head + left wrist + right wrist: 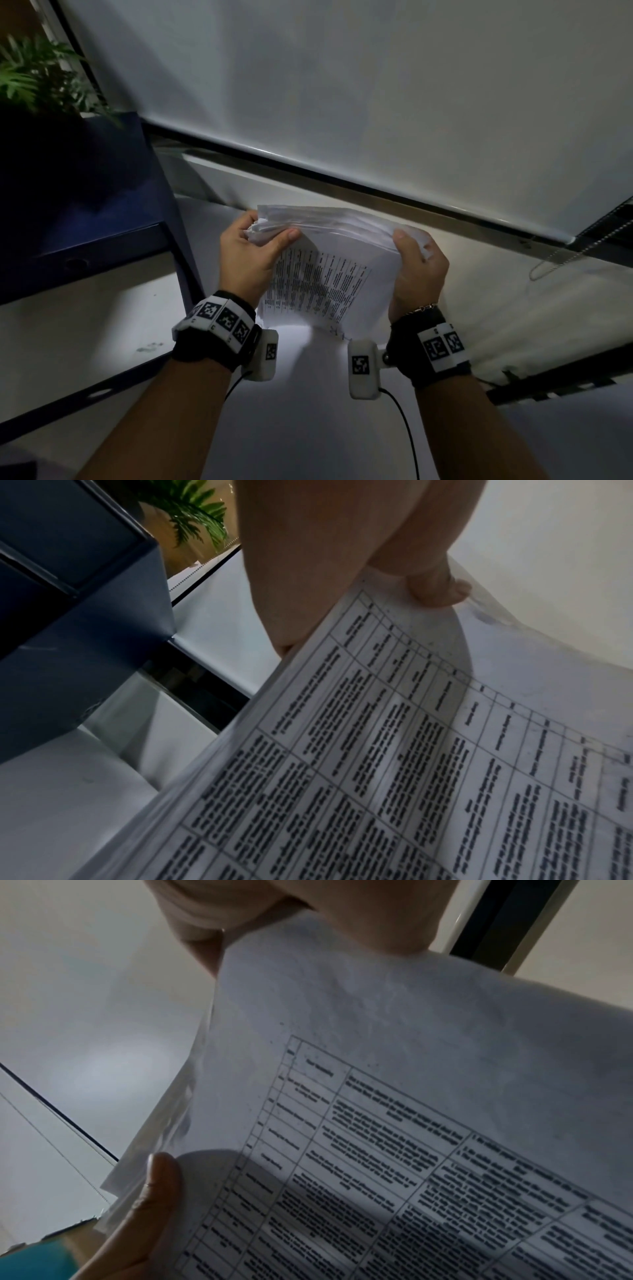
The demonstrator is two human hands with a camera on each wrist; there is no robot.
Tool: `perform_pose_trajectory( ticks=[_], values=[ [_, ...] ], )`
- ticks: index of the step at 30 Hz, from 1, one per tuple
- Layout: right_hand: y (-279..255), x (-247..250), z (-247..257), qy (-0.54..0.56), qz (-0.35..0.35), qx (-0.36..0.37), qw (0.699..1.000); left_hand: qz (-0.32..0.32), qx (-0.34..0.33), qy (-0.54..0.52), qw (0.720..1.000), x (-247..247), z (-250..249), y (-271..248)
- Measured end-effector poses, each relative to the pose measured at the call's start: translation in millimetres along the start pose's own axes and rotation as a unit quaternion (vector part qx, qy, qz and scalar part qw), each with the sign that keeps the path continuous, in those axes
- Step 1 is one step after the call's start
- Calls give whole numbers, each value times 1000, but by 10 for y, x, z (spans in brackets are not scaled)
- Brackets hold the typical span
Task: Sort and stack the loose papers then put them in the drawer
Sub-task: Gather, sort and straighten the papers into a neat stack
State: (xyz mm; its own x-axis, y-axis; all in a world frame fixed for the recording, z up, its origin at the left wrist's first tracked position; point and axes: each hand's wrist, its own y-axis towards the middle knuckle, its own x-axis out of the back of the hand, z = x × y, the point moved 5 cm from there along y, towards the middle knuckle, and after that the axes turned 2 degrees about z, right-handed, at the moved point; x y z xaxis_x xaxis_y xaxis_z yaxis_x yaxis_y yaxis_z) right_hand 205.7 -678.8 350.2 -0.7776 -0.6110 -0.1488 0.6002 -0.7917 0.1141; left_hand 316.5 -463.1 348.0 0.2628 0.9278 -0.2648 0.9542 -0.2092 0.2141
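Note:
A stack of white papers (325,270) with a printed table on the near sheet stands on edge over the white desk (308,411), tilted toward me. My left hand (250,253) grips its upper left corner, thumb on the near sheet. My right hand (416,267) grips the upper right corner, thumb in front and fingers curled behind. The left wrist view has the printed sheet (411,764) with my thumb (438,588) pressed on it. In the right wrist view the same sheet (394,1096) fills the frame, with my thumb (154,1191) at its edge. No drawer opening is visible.
A dark blue cabinet (78,219) stands at the left on the desk, with a green plant (37,75) behind it. A white roller blind (376,96) hangs beyond the papers, its bead chain (561,253) dangling at the right. A cable (404,421) trails from the right wrist camera.

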Motion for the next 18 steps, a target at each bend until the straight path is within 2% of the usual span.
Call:
perform_pose_trajectory(
  ticks=[5, 8, 11, 13, 15, 18],
  values=[
    [-33, 35, 52, 20, 0, 24, 1000, -11, -1, 21, 1000, -3, -3, 7],
    [-64, 73, 23, 10, 55, 50, 997, -22, -1, 18, 1000, 25, -3, 17],
    [-159, 55, -112, -50, 119, 16, 991, -22, 6, 10, 1000, 35, -25, 22],
    [-212, 44, -176, -78, 115, 1, 990, -29, 3, 24, 999, 12, -69, 0],
    [-240, 28, -174, -68, 108, 12, 992, -50, -4, 52, 997, -16, -102, -24],
    [-278, 1, -137, -56, 111, 25, 992, -122, -6, 62, 991, -6, -118, -52]
  ],
)
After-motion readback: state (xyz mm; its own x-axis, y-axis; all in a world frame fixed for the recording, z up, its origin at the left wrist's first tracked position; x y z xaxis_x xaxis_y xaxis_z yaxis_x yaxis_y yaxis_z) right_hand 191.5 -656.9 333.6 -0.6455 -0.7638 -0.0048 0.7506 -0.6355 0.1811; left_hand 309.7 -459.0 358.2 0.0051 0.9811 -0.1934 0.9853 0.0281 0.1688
